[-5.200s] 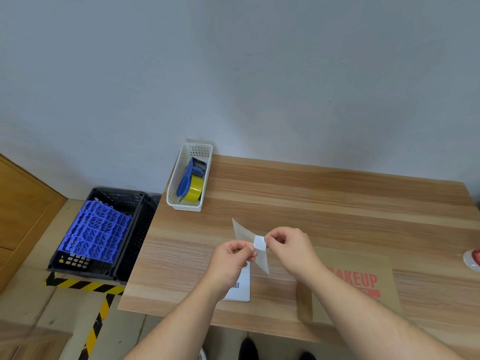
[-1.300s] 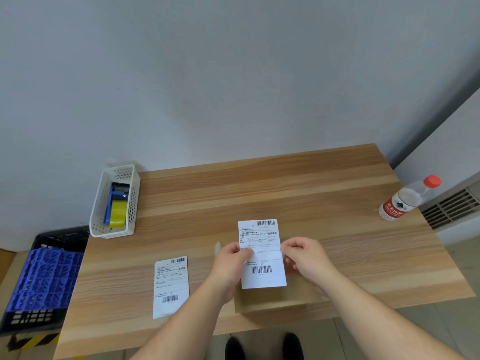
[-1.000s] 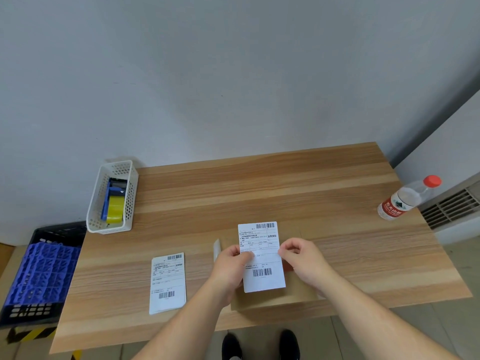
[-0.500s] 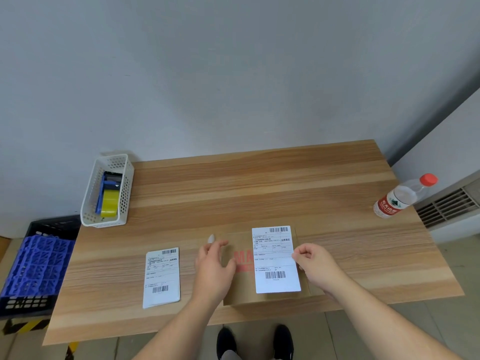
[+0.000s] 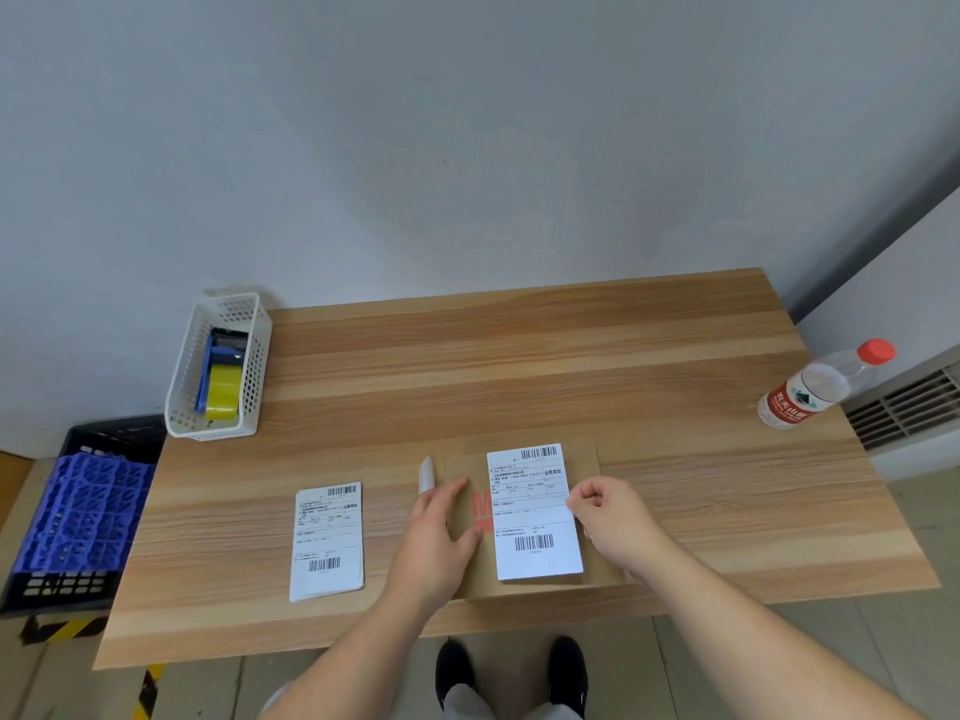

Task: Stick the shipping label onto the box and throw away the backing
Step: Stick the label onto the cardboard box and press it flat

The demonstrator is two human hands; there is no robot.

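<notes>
A flat brown cardboard box [image 5: 586,462] with red print lies near the table's front edge. The white shipping label [image 5: 531,511] with barcodes lies flat on the box's right half. My left hand [image 5: 436,543] rests palm down on the box's left part. A curled white strip of backing [image 5: 426,472] sticks up from between its fingers. My right hand [image 5: 613,517] has curled fingers pinched at the label's right edge.
A stack of spare labels [image 5: 327,543] lies left of the box. A white basket [image 5: 260,356] with a blue and yellow tape dispenser [image 5: 223,389] stands at the back left. A water bottle [image 5: 815,389] stands at the right edge. A black crate [image 5: 117,433] sits on the floor, left.
I peeled the label from its backing, carried it over the box and laid it down. My left hand let go of the label's left edge and now rests flat on the box.
</notes>
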